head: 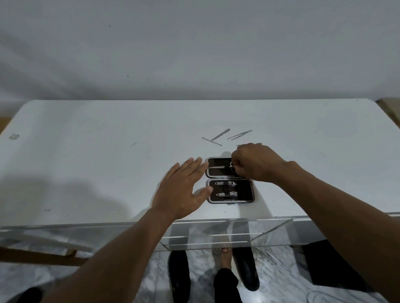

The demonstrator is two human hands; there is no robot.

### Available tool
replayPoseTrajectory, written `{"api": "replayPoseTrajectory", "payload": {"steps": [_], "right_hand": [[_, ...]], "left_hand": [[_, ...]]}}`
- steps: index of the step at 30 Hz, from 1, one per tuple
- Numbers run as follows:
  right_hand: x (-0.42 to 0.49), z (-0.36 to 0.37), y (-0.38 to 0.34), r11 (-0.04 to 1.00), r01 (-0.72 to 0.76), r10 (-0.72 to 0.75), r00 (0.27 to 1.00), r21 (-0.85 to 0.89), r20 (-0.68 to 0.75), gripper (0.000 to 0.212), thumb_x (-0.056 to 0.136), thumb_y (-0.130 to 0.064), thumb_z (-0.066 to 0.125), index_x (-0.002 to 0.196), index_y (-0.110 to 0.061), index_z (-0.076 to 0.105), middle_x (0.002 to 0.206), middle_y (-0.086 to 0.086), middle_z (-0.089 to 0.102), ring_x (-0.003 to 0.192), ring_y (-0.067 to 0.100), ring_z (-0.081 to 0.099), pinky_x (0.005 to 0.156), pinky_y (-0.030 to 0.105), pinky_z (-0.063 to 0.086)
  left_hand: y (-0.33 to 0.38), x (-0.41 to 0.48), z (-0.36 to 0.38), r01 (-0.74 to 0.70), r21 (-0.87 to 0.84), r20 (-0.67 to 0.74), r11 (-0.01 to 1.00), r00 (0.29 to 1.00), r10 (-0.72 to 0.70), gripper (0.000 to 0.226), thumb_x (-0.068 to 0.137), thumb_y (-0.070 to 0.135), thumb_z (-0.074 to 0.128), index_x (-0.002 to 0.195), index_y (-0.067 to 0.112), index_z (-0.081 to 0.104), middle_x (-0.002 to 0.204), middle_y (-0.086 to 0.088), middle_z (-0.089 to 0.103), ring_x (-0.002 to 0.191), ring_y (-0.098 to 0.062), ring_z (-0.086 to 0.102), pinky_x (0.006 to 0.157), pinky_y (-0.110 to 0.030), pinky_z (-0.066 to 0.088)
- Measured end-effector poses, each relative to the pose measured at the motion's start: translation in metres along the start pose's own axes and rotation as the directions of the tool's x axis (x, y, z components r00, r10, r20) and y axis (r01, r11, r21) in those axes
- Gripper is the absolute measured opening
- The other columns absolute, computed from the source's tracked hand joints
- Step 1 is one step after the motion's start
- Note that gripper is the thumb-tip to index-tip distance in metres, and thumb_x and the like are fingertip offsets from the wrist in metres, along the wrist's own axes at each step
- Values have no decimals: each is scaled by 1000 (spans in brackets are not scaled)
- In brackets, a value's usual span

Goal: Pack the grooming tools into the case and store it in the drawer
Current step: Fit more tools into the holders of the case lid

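A dark grooming case (245, 191) lies open flat on the white table (103, 147). Its near half holds two nail clippers (226, 188) under straps. In the far half lie small scissors (221, 166), and my right hand (256, 161) is closed on their handle end. My left hand (183, 188) rests open, fingers spread, against the case's left edge. Behind the case lie a nail file (220, 134), a thin metal pick (211, 141) and tweezers (240, 134), loose on the table.
The table's near edge has a mirrored front (213, 234) reflecting the marble floor, my feet and dark slippers. A white wall stands right behind the table. The table's left half holds only small specks.
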State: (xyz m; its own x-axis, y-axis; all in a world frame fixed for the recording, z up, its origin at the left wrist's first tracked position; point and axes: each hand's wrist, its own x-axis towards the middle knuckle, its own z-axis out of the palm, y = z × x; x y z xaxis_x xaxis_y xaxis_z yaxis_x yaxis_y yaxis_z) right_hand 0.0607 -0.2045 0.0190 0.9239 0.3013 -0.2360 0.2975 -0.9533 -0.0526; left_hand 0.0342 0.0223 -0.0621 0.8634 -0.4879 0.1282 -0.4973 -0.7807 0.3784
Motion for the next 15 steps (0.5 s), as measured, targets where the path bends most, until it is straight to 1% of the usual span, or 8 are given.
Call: {"api": "replayPoseTrajectory", "payload": {"steps": [3,6,11,15], "right_hand": [[-1,1,1,1000,8,-8,1000,11,-6,18,85,-21,50,83,-11,65,93,8,66,99,35,64,78,45,54],[-2,-1,0,1000,9,-9,1000,-1,-6,21,87,-21,48,88,-11,67,97,9,66,94,34,64,79,44,54],[-3,-2,1,1000,5,-5,1000,3,-8,23,91,-22,48,90,-11,68,97,9,65,86,33,62,77,44,53],[-4,-2,0,1000,3,-3,1000,8,-4,22,90,-20,48,89,-10,68,97,10,64,87,34,61,80,45,53]], "left_hand": [[0,0,0,4,-5,0,1000,1000,-4,67,91,60,33,150,32,22,157,10,21,145,-5,10,119,-33,10],[0,0,0,6,-2,-3,1000,1000,-6,66,91,60,34,150,32,22,157,10,21,145,-5,10,119,-33,10],[0,1,0,2,3,-11,1000,1000,-2,65,92,58,37,150,32,22,157,10,22,145,-5,11,119,-32,9],[0,0,0,4,1,-14,1000,1000,-4,66,92,58,37,150,32,22,157,10,22,145,-4,10,119,-31,8]]}}
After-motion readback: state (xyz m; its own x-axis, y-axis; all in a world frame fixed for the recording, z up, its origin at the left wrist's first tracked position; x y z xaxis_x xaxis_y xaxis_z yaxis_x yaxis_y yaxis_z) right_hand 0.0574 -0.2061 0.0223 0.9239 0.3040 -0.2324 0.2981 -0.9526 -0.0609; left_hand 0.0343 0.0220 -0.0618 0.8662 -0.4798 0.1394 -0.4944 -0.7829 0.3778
